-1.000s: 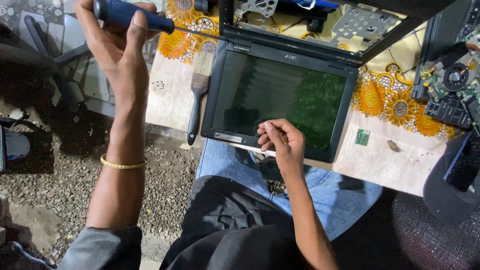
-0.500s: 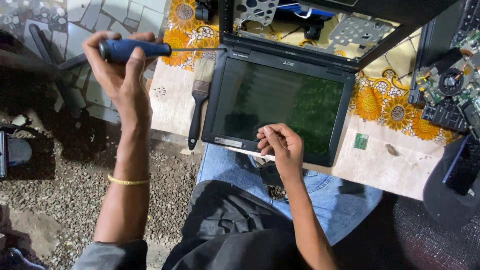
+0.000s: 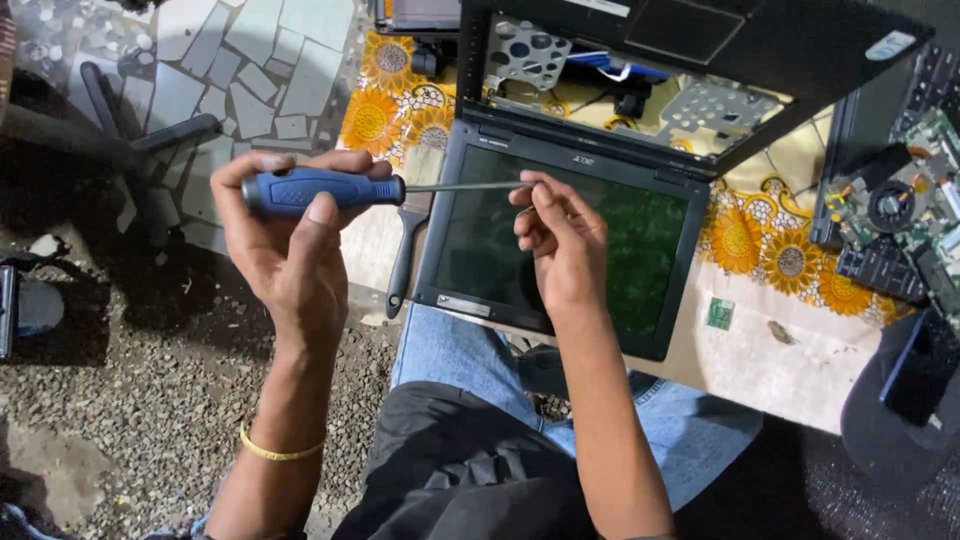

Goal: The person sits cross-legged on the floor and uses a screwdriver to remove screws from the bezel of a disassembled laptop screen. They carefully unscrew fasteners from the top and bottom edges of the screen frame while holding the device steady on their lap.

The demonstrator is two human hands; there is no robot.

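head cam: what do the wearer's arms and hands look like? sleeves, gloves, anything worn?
Both hands are bare, no gloves. The left hand and its forearm are uncovered, with a thin yellow band bracelet round the wrist and only a bit of grey sleeve near the bottom edge. The right hand and forearm are also uncovered; no ring, watch or sleeve shows there.

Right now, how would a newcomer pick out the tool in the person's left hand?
Start at the dark laptop screen lying on the sunflower cloth. Just left of it, the left hand holds a screwdriver level, its thin shaft pinched by the right hand. Its blue grip distinguishes it from the black brush below.
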